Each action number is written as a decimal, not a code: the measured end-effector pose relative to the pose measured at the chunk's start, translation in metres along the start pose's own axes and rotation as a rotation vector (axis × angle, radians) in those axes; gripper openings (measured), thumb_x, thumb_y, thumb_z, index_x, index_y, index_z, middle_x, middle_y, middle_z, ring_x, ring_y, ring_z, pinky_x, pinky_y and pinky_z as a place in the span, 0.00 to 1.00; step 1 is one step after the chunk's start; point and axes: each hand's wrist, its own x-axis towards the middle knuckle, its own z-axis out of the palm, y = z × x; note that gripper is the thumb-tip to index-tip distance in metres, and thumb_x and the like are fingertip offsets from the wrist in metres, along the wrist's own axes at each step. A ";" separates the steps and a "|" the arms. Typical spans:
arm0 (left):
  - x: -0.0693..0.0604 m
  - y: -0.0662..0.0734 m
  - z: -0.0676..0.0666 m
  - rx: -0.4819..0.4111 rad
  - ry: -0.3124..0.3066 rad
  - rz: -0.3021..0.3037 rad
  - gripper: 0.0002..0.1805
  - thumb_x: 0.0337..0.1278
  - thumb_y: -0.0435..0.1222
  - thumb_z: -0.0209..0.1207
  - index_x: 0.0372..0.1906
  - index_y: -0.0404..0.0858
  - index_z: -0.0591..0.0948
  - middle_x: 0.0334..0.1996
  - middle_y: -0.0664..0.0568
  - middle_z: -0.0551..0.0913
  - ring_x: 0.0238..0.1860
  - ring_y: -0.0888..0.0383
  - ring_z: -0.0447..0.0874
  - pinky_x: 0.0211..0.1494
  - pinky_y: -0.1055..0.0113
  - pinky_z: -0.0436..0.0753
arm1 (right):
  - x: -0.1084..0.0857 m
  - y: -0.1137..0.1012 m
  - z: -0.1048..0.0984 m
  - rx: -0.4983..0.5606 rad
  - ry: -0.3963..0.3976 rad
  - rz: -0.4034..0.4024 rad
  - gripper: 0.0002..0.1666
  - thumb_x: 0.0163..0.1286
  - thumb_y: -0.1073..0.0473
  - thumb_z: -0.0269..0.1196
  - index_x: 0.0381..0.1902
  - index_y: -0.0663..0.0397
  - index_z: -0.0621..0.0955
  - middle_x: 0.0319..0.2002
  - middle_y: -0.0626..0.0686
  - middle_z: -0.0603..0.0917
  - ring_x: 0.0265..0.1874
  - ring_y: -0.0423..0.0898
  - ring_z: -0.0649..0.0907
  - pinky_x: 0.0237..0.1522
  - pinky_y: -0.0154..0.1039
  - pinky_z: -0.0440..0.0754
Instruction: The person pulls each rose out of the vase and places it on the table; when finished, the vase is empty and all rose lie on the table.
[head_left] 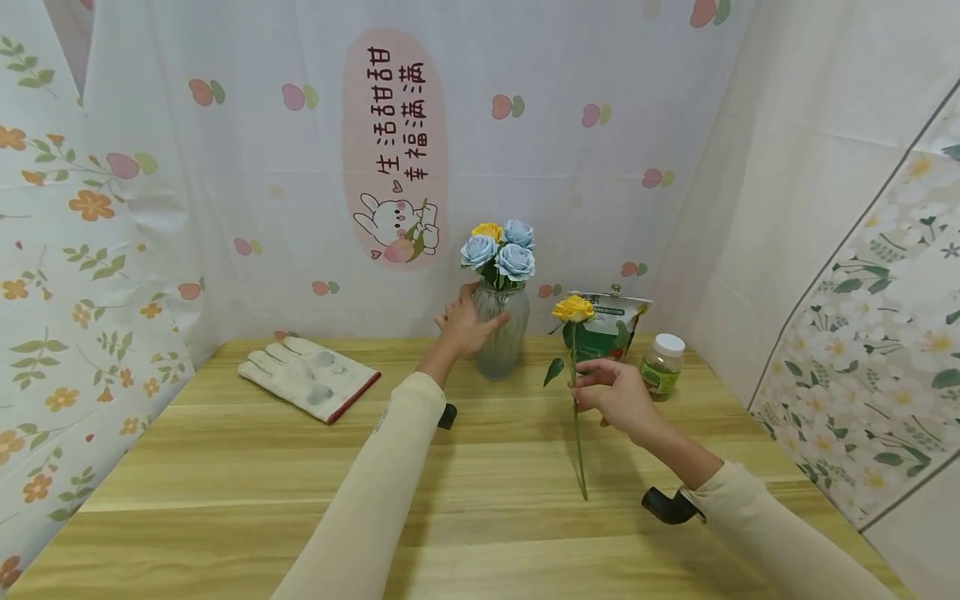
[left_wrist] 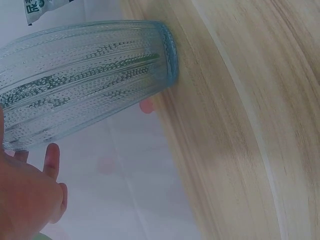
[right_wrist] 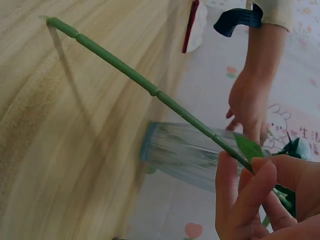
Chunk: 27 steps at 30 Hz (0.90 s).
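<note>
A ribbed clear glass vase (head_left: 501,337) stands upright near the back of the table, holding several light blue roses (head_left: 515,262) and one yellow rose (head_left: 487,232). My left hand (head_left: 467,325) is at the vase's upper left side, thumb across its front and other fingers behind or beside it; the left wrist view shows the vase (left_wrist: 90,75) beside the hand (left_wrist: 30,192). With thumb and fingertips my right hand (head_left: 617,398) pinches the green stem (right_wrist: 120,65) of another yellow rose (head_left: 573,309), bloom up, to the right of the vase.
A white work glove (head_left: 307,377) with a red cuff lies on the table (head_left: 480,517) at the left. Behind my right hand are a green and white pouch (head_left: 611,321) and a white-lidded jar (head_left: 663,365). A printed curtain hangs behind the table.
</note>
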 end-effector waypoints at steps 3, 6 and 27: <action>-0.001 0.001 0.000 0.007 -0.006 -0.002 0.51 0.60 0.64 0.57 0.76 0.43 0.48 0.75 0.45 0.60 0.65 0.39 0.60 0.63 0.42 0.51 | 0.001 0.006 0.001 0.010 -0.024 0.048 0.25 0.66 0.66 0.66 0.60 0.67 0.76 0.39 0.54 0.86 0.27 0.48 0.88 0.15 0.41 0.75; -0.002 0.002 -0.001 0.001 -0.008 0.003 0.51 0.60 0.63 0.57 0.76 0.43 0.48 0.75 0.44 0.60 0.65 0.39 0.60 0.62 0.43 0.51 | 0.001 0.011 0.002 0.021 -0.045 0.078 0.26 0.65 0.67 0.66 0.61 0.68 0.75 0.42 0.58 0.86 0.28 0.50 0.88 0.15 0.40 0.74; 0.000 0.000 0.001 -0.009 -0.006 0.006 0.51 0.60 0.64 0.57 0.76 0.43 0.48 0.75 0.46 0.59 0.67 0.40 0.58 0.62 0.42 0.50 | 0.002 0.048 0.009 0.127 -0.229 0.239 0.34 0.58 0.80 0.63 0.63 0.76 0.69 0.47 0.68 0.83 0.32 0.49 0.88 0.24 0.33 0.81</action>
